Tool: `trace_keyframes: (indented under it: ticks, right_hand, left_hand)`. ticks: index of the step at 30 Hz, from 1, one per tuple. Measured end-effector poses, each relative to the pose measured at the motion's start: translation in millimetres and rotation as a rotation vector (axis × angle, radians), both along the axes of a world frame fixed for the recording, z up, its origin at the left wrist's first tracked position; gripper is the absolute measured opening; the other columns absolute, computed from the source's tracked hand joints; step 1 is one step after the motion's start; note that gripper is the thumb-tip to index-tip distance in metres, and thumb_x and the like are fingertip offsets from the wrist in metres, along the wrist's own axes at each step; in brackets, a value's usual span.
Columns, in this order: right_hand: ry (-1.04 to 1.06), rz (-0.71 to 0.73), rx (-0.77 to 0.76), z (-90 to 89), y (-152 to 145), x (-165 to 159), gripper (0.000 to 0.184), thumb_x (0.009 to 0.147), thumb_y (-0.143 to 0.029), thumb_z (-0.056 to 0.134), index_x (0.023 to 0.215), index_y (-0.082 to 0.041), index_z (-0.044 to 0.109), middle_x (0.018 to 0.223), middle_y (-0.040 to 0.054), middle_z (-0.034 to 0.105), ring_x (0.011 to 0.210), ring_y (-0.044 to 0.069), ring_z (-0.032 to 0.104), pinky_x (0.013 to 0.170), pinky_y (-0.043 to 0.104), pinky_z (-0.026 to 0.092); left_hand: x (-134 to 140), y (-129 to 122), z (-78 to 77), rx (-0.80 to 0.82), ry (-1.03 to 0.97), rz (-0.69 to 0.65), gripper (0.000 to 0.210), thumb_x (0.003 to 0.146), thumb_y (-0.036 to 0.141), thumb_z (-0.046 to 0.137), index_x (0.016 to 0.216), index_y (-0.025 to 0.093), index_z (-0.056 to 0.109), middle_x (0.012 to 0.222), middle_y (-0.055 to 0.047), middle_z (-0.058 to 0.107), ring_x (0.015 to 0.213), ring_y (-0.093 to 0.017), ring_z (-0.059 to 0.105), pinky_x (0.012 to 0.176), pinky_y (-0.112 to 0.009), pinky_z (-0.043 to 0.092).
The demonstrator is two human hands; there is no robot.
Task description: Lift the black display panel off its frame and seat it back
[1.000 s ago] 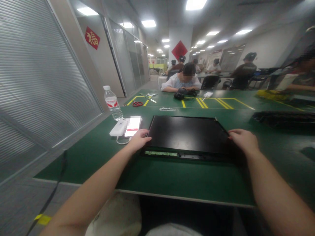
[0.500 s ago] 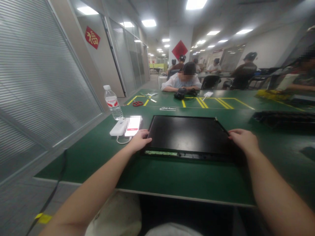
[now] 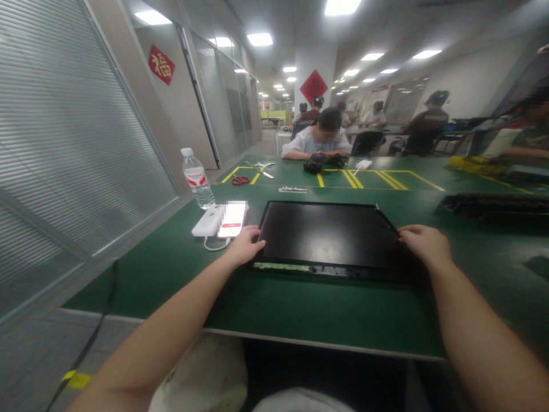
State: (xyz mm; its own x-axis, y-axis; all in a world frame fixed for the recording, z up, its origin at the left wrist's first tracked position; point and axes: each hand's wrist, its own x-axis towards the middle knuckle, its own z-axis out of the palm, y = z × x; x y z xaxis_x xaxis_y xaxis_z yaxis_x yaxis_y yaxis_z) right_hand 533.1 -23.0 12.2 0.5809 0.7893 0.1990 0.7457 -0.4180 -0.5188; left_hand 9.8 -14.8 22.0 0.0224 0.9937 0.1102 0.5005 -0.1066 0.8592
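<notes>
A flat black display panel lies on the green table in front of me, its dark face up. Along its near edge runs a strip of green circuit board. My left hand grips the panel's left edge, thumb on top and fingers at the side. At the right edge, my right hand holds the panel between thumb and fingers. The undersides of both grips are hidden.
Left of the panel are a smartphone, a white power bank with a cable, and a water bottle. Red-handled scissors lie farther back. Long black parts are at right. A person sits across the table.
</notes>
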Motion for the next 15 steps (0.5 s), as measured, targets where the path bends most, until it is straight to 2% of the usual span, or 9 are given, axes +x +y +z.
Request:
trace_keyframes:
  ticks: [7, 15]
  right_hand:
    - [-0.008, 0.008, -0.037, 8.4, -4.8, -8.8, 0.031, 0.083, -0.038, 0.067, 0.1, -0.03, 0.091, 0.1, 0.0112, 0.085, 0.094, 0.036, 0.077, 0.08, 0.045, 0.06]
    - [-0.043, 0.029, 0.007, 3.7, -3.0, -4.6, 0.028, 0.082, -0.039, 0.07, 0.096, -0.029, 0.091, 0.096, 0.0119, 0.085, 0.083, 0.033, 0.075, 0.075, 0.044, 0.058]
  left_hand:
    - [0.3, 0.1, 1.1, 0.014, 0.069, -0.017, 0.017, 0.072, 0.022, 0.091, 0.085, 0.024, 0.08, 0.144, -0.018, 0.073, 0.153, -0.046, 0.061, 0.139, -0.056, 0.039]
    - [-4.1, 3.6, -4.8, 0.032, 0.141, -0.052, 0.021, 0.076, 0.029, 0.09, 0.095, 0.022, 0.082, 0.15, -0.019, 0.072, 0.15, -0.045, 0.064, 0.137, -0.055, 0.043]
